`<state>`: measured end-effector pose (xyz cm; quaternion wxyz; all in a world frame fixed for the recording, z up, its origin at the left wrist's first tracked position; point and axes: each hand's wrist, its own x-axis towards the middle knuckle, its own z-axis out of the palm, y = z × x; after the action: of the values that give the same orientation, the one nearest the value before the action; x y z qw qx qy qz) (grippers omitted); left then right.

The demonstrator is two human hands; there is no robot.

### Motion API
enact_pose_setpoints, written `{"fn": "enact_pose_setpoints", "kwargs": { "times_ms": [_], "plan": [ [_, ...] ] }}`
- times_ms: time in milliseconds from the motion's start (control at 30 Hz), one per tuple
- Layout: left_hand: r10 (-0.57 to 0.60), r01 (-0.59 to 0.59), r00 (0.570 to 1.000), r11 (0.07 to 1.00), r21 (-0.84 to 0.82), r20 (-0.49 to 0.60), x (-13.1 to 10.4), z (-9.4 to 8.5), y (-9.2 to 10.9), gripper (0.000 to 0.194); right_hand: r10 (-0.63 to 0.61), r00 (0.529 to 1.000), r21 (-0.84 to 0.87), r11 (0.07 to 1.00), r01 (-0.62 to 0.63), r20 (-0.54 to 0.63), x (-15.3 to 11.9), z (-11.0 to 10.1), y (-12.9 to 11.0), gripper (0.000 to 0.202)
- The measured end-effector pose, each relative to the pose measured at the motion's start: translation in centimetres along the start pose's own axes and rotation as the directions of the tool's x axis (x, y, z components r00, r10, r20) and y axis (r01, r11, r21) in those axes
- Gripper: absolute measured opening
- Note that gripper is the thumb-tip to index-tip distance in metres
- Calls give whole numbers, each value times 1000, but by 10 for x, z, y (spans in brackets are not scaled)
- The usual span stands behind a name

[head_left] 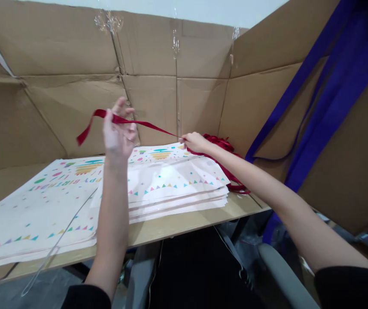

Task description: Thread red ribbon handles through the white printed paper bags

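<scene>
A red ribbon (pixel 148 125) stretches between my two hands above a stack of white printed sheets. My left hand (pixel 119 133) is raised, with the ribbon caught by the thumb and running across the slightly blurred fingers; its free end hangs off to the left. At the back of the stack, my right hand (pixel 194 141) pinches the same ribbon. Beside and behind that hand lies a heap of red ribbon (pixel 217 141). The white sheets (pixel 177 176) carry birthday lettering, cakes and coloured triangles. A thin wire with a looped end (pixel 63 234) rests across the left sheets, overhanging the table's front edge.
Cardboard walls (pixel 151 98) enclose the wooden table (pixel 184 225) at the back and sides. Wide blue-purple straps (pixel 319 141) hang down on the right, close to my right arm. A grey chair armrest (pixel 283 274) is below the table at the right.
</scene>
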<state>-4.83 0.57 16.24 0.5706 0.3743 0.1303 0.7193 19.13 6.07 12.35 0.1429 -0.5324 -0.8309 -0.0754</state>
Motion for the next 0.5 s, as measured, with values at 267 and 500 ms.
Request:
{"fn": "enact_pose_setpoints", "kwargs": {
  "times_ms": [267,500],
  "plan": [
    [58,-65,966,998,-20,-253,23,-64,37,41,548,836,-294,804,-517,28,-51,-15,152,41],
    [137,-132,781,990,54,-610,38,-93,26,34,689,723,-313,675,-668,-59,-67,-44,213,38]
  ]
}}
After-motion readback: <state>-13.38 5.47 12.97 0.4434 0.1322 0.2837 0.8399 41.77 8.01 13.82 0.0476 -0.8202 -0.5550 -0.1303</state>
